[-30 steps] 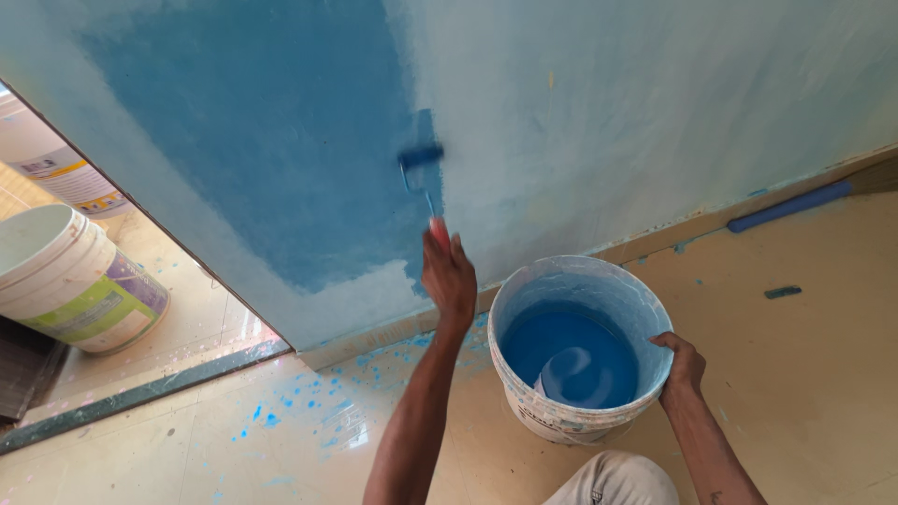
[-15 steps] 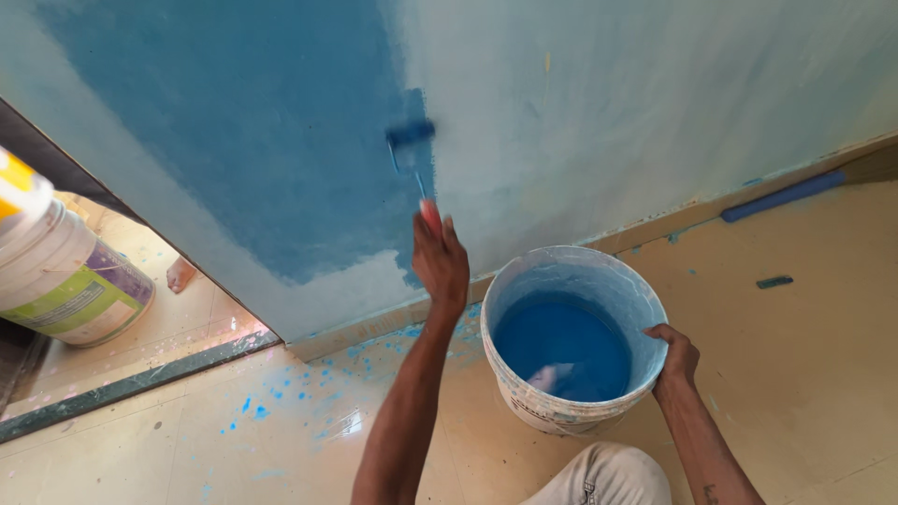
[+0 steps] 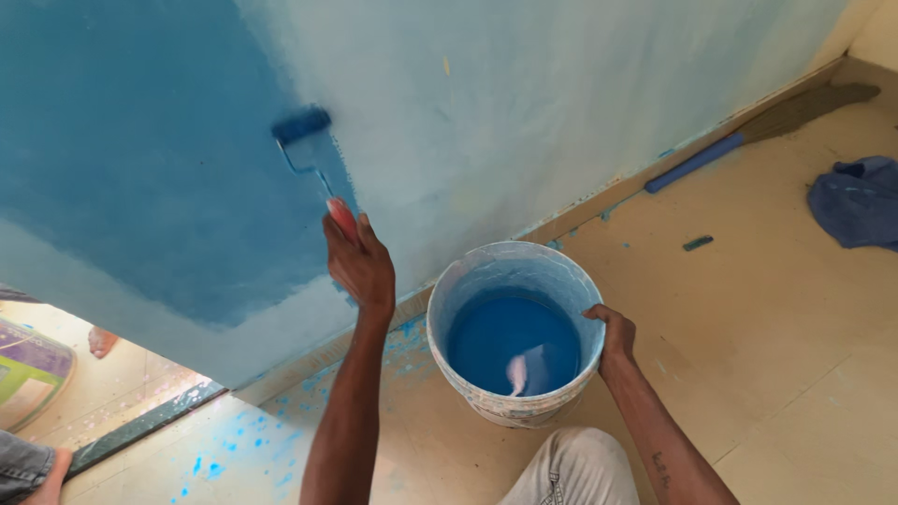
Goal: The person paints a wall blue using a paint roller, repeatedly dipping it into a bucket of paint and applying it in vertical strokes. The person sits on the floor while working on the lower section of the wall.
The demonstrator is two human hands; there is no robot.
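My left hand (image 3: 360,262) grips the red handle of a small paint roller (image 3: 301,126), whose blue head is pressed against the wall (image 3: 580,103). The roller sits at the edge between the dark blue painted patch (image 3: 140,187) and the paler blue area to its right. On the floor below stands a white bucket (image 3: 486,262) holding blue paint (image 3: 505,337), and my right hand (image 3: 610,335) grasps its right rim. My bent knee (image 3: 571,468) in light trousers shows just under the bucket.
A blue cloth (image 3: 856,201) lies at the far right. A blue-handled broom (image 3: 697,161) lies along the wall base. Blue splatters (image 3: 224,449) dot the floor. Through the opening at left: a labelled bucket (image 3: 28,369), another person's foot (image 3: 101,341) and denim-clad leg (image 3: 23,468).
My left hand has rolled the roller upward and to the left along the wall. My right hand has stayed on the bucket's rim.
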